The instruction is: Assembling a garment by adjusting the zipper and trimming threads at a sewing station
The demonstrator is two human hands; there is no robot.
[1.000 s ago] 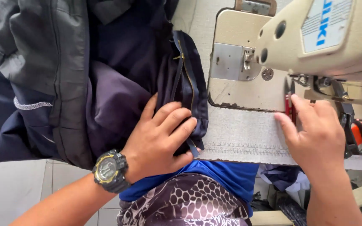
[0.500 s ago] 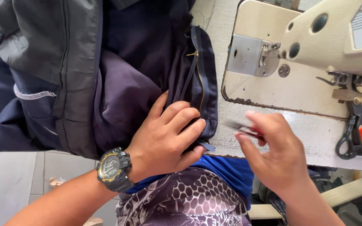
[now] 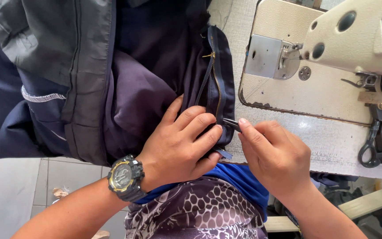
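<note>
Fabric dominates the left and far part of the scene: a dark navy garment (image 3: 124, 75) lies heaped over the table edge and spills toward the person's lap, its grey lining folded back so that the zipper (image 3: 215, 84) edge faces right, toward the machine. To the right stands a cream industrial sewing machine (image 3: 332, 48), its bed resting on the pale worktable (image 3: 328, 141), and black-handled scissors (image 3: 379, 137) hang or lie at the far right, near but well apart from the hands. The left hand (image 3: 180, 144), with a chunky black and yellow wristwatch (image 3: 124, 177) on its wrist, lies flat and spread on the cloth just left of the zipper, fingers extended and gripping nothing; it seems to press the layers down so the seam stays taut and does not slide off the table. The right hand (image 3: 277, 155) is closed in a pinch, thumb and forefinger clamped on a small dark metal tool (image 3: 231, 124), likely thread snips or tweezers, though too little shows to tell which. Its tip points left and meets the lower end of the zipper tape, right beside the left fingertips, a placement that looks meant to give fine control exactly where the cloth is steadied.
</note>
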